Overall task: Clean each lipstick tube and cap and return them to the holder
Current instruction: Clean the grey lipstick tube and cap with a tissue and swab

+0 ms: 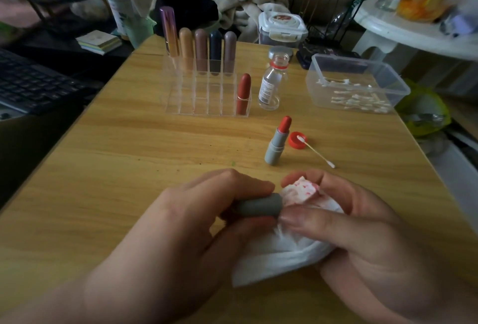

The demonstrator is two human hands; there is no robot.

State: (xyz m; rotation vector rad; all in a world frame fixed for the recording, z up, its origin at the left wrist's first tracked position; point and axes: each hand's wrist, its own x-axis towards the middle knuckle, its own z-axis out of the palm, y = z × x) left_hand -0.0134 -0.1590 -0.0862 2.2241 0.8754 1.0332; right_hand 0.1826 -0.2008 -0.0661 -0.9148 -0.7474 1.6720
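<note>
Grey cap gripped in our left hand, we press a red-smeared tissue, pinched by our right hand, into its mouth. Beyond, its uncapped tube stands on the surface, not yet returned; six lipsticks sit in the holder.

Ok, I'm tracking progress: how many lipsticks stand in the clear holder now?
6 in the holder. Back row, left to right: purple-gold, peach, brown, navy, taupe. Front right: a red one. None looks hidden.
</note>
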